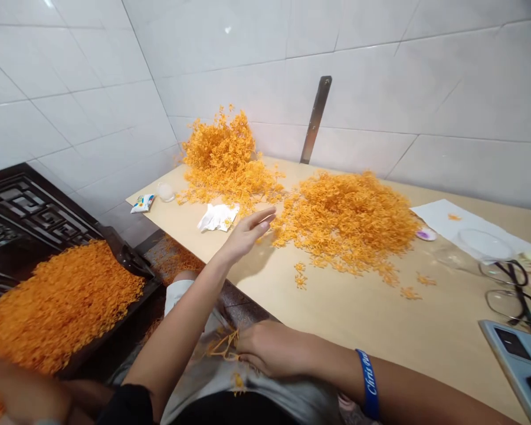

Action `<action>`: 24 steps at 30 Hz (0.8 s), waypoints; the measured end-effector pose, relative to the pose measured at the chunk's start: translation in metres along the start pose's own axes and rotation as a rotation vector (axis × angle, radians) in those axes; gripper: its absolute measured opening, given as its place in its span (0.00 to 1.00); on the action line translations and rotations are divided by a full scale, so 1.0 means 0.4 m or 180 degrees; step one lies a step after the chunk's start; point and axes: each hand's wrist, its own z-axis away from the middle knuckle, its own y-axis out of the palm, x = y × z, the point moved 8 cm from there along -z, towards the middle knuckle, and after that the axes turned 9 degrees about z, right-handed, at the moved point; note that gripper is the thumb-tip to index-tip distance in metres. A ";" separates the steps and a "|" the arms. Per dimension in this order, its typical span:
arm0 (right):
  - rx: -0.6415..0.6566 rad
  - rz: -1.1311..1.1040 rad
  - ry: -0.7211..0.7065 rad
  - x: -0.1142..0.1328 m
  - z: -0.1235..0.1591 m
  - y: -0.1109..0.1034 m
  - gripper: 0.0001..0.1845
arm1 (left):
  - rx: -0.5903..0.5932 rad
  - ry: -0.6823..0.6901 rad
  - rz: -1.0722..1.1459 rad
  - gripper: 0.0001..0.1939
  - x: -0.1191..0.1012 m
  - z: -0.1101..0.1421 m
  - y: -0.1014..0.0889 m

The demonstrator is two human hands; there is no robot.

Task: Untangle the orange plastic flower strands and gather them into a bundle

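Note:
My left hand reaches out over the tan table, fingers stretched and apart, its tips at the left edge of a big heap of small orange plastic pieces. It holds nothing. My right hand rests in my lap below the table edge, fingers closed on a bundle of thin orange stems. A blue wristband circles that wrist. A second, taller orange heap lies at the back against the tiled wall.
A dark carved tray at the left holds a mass of orange pieces. Crumpled white wrappers, a small packet, white paper, glasses and a phone lie on the table. A metal strip leans on the wall.

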 end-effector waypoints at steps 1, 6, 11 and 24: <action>-0.0027 -0.0038 -0.0037 0.001 0.001 0.000 0.13 | 0.0140 0.0116 -0.0249 0.20 -0.017 -0.009 0.019; -0.0186 -0.0073 -0.0178 0.007 0.003 -0.004 0.13 | 0.0315 0.0812 -0.1466 0.19 -0.058 -0.041 0.076; -0.0942 -0.0689 -0.0134 -0.008 0.004 -0.043 0.15 | 0.0277 0.0626 -0.1575 0.16 0.003 -0.099 0.089; -0.2487 -0.3006 0.0715 -0.120 0.063 -0.109 0.13 | 0.0988 0.0630 -0.1672 0.20 -0.053 -0.156 0.120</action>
